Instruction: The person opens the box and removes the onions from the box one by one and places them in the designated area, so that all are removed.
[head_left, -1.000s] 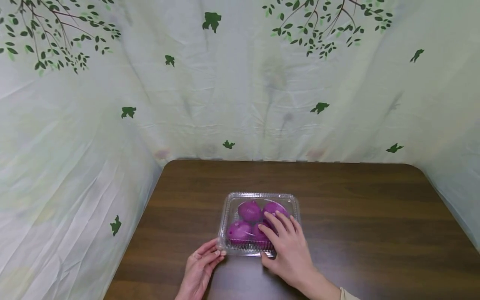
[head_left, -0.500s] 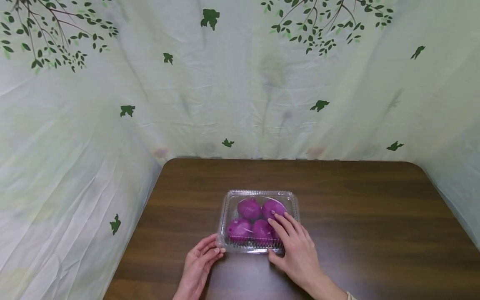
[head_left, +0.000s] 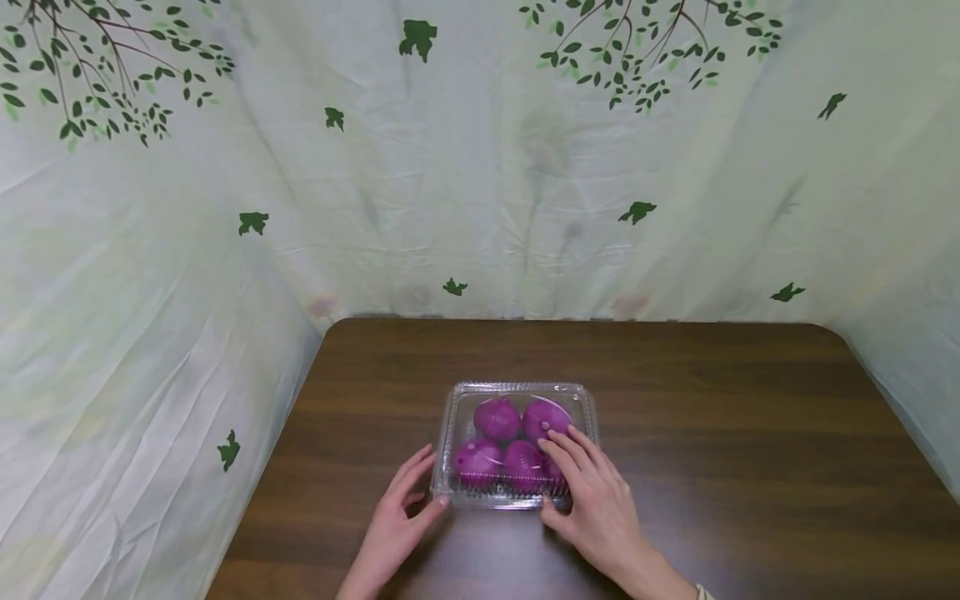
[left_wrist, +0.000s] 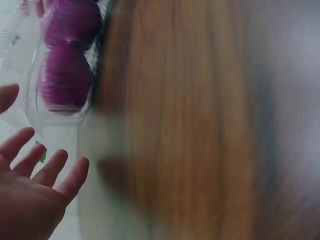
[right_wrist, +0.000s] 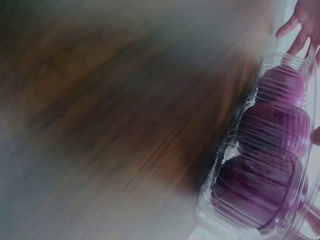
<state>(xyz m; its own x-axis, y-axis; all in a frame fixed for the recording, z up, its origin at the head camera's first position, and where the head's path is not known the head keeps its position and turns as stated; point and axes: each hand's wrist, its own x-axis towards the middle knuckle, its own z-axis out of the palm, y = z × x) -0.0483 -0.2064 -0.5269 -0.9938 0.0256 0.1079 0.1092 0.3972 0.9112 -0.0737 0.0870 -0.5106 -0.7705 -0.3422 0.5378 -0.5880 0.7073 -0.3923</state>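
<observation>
A clear plastic clamshell box (head_left: 457, 400) with several red onions (head_left: 497, 419) inside sits near the front of the table. Its ribbed side and the onions (left_wrist: 65, 77) also appear in the left wrist view. My left hand (head_left: 397, 517) is at the box's left front corner, fingers spread and holding nothing; the left wrist view shows these fingers apart from the plastic. My right hand (head_left: 596, 508) lies over the right front part of the lid, fingertips on top and thumb at the front rim. It hides part of the onions there.
The box stands on a brown wooden table (head_left: 720, 417) with rounded far corners. Behind it and along both sides hangs a pale cloth (head_left: 487, 167) printed with branches and green leaves.
My left hand has let go of the box's left front corner, and its fingers have spread. My right hand has slid slightly right over the lid. The box has barely moved.
</observation>
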